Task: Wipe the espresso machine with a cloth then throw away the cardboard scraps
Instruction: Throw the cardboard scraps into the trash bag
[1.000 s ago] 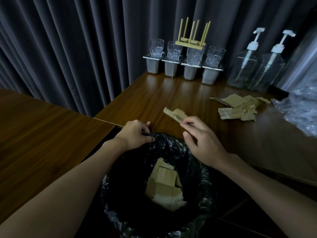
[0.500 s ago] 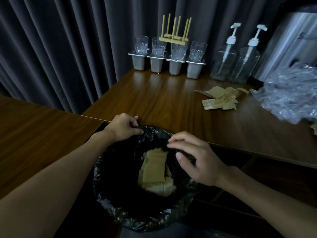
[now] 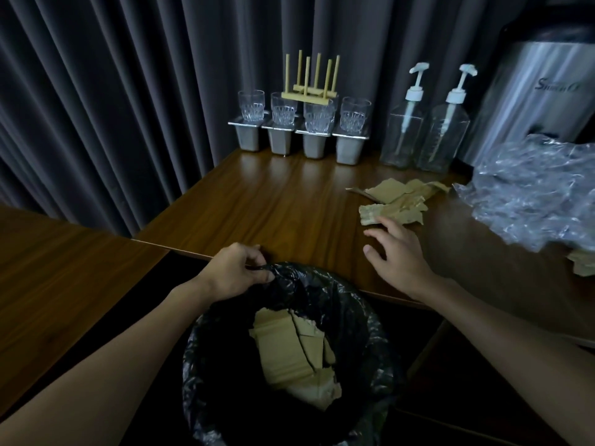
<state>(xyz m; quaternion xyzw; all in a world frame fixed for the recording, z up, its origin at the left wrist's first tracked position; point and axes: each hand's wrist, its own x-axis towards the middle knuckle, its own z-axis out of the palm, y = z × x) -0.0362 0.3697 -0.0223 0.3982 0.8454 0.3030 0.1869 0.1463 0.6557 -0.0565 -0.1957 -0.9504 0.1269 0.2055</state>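
A bin lined with a black bag stands below the table's front edge, with several cardboard pieces inside it. My left hand pinches the bag's rim at the far left side. A pile of torn cardboard scraps lies on the wooden table. My right hand hovers over the table with fingers spread and empty, its fingertips just short of the nearest scrap. Another scrap shows at the right edge.
Crumpled clear plastic wrap lies at the right, in front of a steel machine. Two pump bottles and several glasses on metal holders line the back edge. A dark curtain hangs behind. A second table stands to the left.
My right hand dropped its cardboard piece into the bin, then moved up and right over the table toward the scrap pile. My left hand kept its hold on the bag's rim.
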